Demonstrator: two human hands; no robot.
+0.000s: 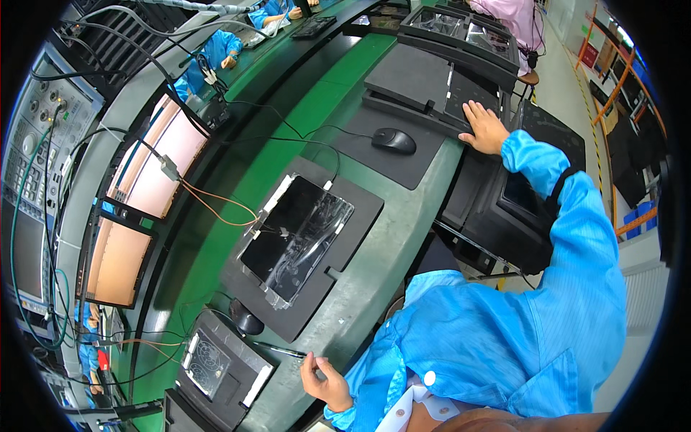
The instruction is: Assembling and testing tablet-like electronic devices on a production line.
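Observation:
My right hand (484,129) reaches out to the upper right, fingers spread, resting on the edge of a dark flat panel (471,97) in a black foam tray (410,75). Near the table's front edge, my left hand (327,385) is loosely curled, with thumb and forefinger apart. A pen (279,351) lies on the table with its end at those fingertips; whether they touch is unclear. Between the hands, a tablet-sized display panel (296,237) under wrinkled clear film lies on a black foam board (353,241). Thin orange wires and a cable run to its edge.
A black mouse (394,141) sits on a dark mat, another mouse (246,317) beside the board. A second panel fixture (216,367) stands at lower left. Two lit monitors (119,259), an instrument with knobs (47,144) and loose cables line the left. Black trays (497,209) are stacked at right. Co-workers' sleeves (216,50) show beyond.

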